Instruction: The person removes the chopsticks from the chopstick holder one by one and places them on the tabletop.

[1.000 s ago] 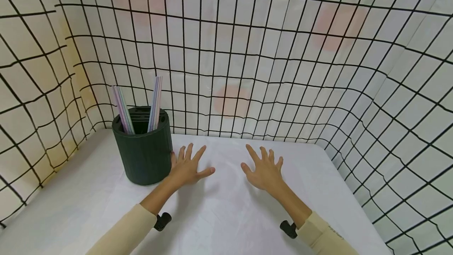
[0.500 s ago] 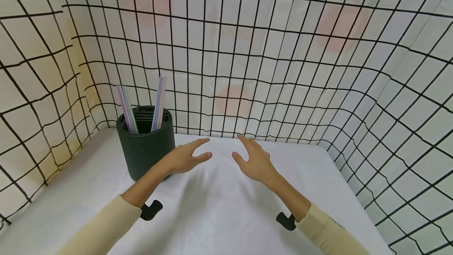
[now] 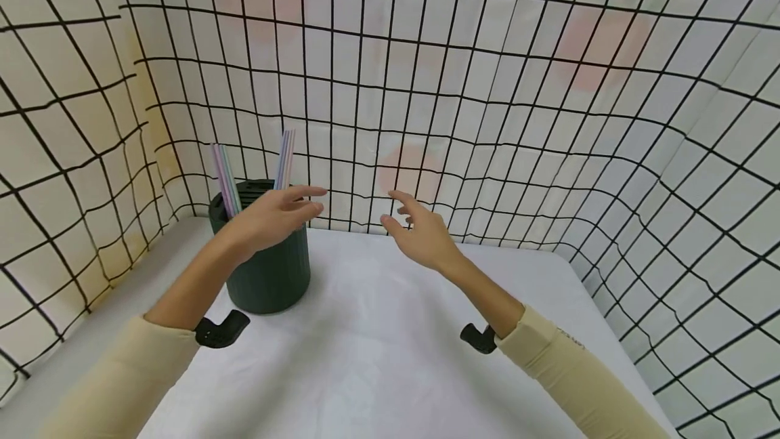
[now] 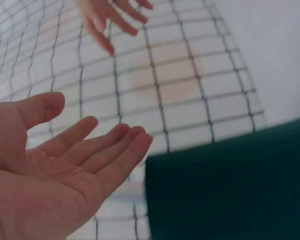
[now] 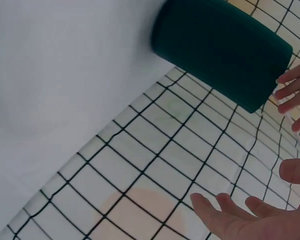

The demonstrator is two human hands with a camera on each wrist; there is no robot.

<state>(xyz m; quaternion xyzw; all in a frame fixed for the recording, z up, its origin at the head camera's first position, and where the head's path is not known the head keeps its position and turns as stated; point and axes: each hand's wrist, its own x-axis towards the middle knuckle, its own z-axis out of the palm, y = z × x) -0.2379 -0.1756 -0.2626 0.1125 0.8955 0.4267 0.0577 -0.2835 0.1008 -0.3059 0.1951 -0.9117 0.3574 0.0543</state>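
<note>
A dark green ribbed holder (image 3: 271, 283) stands upright at the back left of the table, with slots along its top. Two bundles of thin pastel sticks (image 3: 224, 175), possibly drinking straws, lean in it. In the head view my left hand (image 3: 268, 219) is raised in front of the holder and hides part of its rim; its fingers are extended and it holds nothing. My right hand (image 3: 424, 232) hovers to the right, apart from the holder, fingers loosely bent and nothing in them. The left wrist view shows the left palm (image 4: 65, 175) beside the holder (image 4: 230, 190).
A black wire grid (image 3: 390, 107) backed by white cloth with pale pink spots encloses the back and sides. White cloth covers the table (image 3: 365, 358). Black wrist mounts (image 3: 222, 329) stick out below both sleeves.
My left hand has risen from the table, moving up and left in front of the holder. The right hand has also lifted and shifted slightly left. The view has turned a little.
</note>
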